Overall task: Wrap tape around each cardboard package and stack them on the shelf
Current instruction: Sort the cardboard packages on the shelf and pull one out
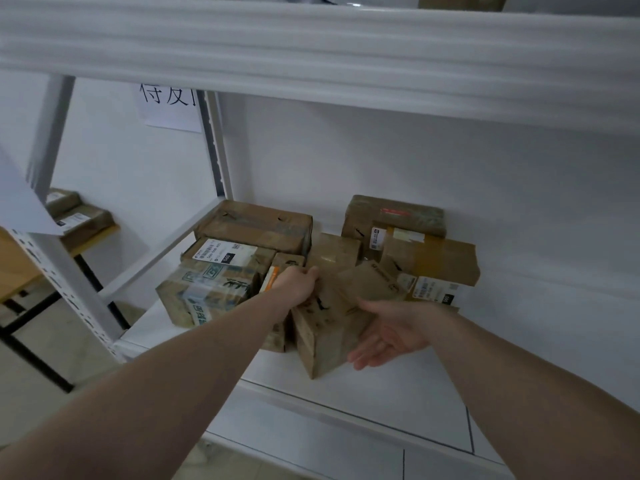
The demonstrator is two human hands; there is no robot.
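Head view looks down onto a white shelf (381, 393) where a cluster of taped cardboard packages sits at the centre of the frame. The left hand (299, 284) reaches in from the lower left and rests its curled fingers over the top far edge of the front package (325, 330), a brown box standing at the shelf's near side. The right hand (388, 334) comes in from the lower right with fingers straight and spread, palm turned toward the box's right side, at or just beside it; contact is hard to tell. Behind the box lie more packages: one with a white label (225, 256) at centre left, a long brown one (256, 225) further back, and a stack (426, 251) at centre right. A paper sign (169, 105) hangs on the wall at upper left.
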